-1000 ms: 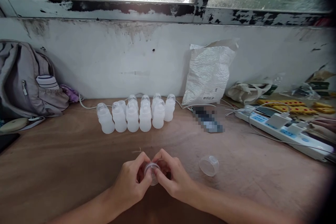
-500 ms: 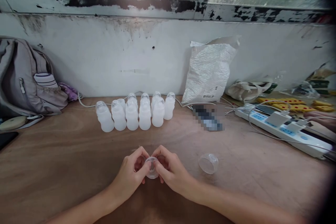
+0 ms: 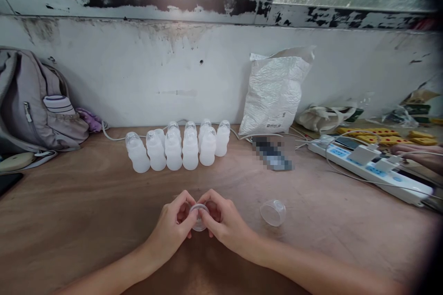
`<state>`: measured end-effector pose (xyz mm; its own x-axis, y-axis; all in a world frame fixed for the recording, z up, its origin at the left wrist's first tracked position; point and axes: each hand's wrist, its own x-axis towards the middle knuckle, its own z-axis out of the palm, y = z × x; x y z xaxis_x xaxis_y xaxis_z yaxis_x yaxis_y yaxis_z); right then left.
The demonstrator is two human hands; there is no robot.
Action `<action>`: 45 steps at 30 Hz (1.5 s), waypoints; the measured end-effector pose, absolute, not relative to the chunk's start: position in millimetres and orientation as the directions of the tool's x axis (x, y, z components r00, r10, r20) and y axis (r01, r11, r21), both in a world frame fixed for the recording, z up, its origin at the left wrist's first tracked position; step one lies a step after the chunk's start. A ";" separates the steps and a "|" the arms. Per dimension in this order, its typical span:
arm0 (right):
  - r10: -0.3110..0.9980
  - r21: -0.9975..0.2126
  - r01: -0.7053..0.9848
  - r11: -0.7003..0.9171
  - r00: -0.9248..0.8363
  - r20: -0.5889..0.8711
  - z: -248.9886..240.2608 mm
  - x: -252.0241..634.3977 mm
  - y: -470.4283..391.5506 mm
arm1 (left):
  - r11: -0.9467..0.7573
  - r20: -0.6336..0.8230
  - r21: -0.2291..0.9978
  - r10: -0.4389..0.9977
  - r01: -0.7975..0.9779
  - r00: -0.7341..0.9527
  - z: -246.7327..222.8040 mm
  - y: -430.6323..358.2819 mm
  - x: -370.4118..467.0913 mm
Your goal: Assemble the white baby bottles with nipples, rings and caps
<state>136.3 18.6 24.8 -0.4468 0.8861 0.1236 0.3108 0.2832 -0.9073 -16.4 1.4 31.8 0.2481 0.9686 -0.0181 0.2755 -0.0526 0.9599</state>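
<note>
Between my two hands is a small clear round plastic piece with a rim, perhaps a bottle collar. My left hand pinches its left side, thumb on top and fingers curled beneath. From the other side, my right hand grips it the same way, and both thumbs press near its middle. The fingers hide much of it. To the right, a clear plastic cap lies tilted on the wooden table. Several frosted white baby bottles, most with clear domed caps, stand grouped beyond my hands.
Behind the bottles, a silver padded bag leans on the wall. A pixelated phone-like item lies before it. At right are a power strip with cables, yellow pieces and another person's hand. A grey backpack sits at left.
My thumbs have pressed further in over the clear round piece, which now appears tilted slightly differently. The whole view has shifted a little; the bottles and loose cap stay put.
</note>
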 end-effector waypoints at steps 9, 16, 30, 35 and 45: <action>0.880 -0.902 0.314 0.298 -0.457 0.132 25.7 137.1 19.1 | -0.045 -0.032 0.956 0.966 0.289 0.255 31.8 1.5 -15.8; 0.877 -0.887 0.334 0.320 -0.458 0.144 23.6 137.5 19.0 | -0.063 -0.011 0.962 0.963 0.265 0.268 29.6 1.0 -15.9; 0.896 -0.903 0.323 0.284 -0.425 0.130 22.3 134.9 17.3 | -0.125 0.028 0.908 0.971 0.399 0.239 19.7 2.4 -18.7; 0.893 -0.930 0.243 0.276 -0.423 0.155 24.6 134.6 19.0 | -0.151 0.072 0.910 0.975 0.386 0.211 21.1 4.1 -19.5; 0.882 -0.910 0.272 0.314 -0.439 0.173 21.4 134.1 16.4 | -0.158 0.065 0.862 0.977 0.481 0.205 27.4 0.2 -15.3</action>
